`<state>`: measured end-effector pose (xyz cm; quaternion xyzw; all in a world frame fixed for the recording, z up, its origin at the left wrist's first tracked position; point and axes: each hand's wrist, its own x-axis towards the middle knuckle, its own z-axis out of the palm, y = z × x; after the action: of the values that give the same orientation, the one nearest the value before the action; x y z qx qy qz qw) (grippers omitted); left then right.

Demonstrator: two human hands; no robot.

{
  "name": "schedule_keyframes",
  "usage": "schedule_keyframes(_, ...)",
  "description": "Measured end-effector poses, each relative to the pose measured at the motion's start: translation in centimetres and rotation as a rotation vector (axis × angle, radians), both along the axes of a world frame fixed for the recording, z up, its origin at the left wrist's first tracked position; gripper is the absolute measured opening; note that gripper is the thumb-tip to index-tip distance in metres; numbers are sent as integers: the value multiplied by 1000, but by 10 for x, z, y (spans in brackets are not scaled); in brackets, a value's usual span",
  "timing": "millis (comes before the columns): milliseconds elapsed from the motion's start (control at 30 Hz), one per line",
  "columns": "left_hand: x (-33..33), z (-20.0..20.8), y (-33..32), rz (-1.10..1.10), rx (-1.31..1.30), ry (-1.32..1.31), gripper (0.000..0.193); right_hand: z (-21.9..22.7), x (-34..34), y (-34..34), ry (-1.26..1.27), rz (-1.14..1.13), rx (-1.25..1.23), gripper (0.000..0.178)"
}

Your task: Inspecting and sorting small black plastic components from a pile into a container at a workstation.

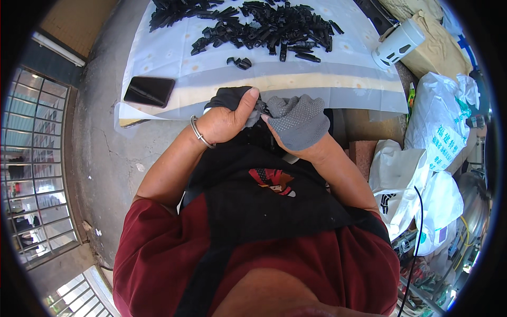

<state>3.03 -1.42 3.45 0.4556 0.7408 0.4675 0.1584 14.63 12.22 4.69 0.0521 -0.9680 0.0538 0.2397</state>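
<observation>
My left hand (227, 117), in a dark glove that leaves the thumb bare, is closed just beyond the near edge of the table. Beside it my right hand (297, 124) is closed too, in a grey dotted glove with its thumb bare. Between the two hands shows a small black plastic part (262, 109), mostly covered by the fingers. Both hands appear to grip it. Beyond them, a heap of black plastic parts (264, 31) spreads over the table (179, 63). A few loose black pieces (239, 63) lie nearer, apart from the heap.
A dark smartphone (149, 91) rests at the table's near left corner. At the right edge stands a white cup (398, 44). White plastic bags (435, 124) and a brown sack (438, 47) crowd the right side. A barred window (37, 158) is far left.
</observation>
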Motion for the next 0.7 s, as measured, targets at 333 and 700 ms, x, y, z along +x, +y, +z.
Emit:
schedule_keyframes(333,4,-21,6,0,-93,212,32,-30,1,-1,-108,33,-51,19)
schedule_keyframes(700,42,-18,-7,-22,122,127,27,-12,27,-11,-325,49,-95,14)
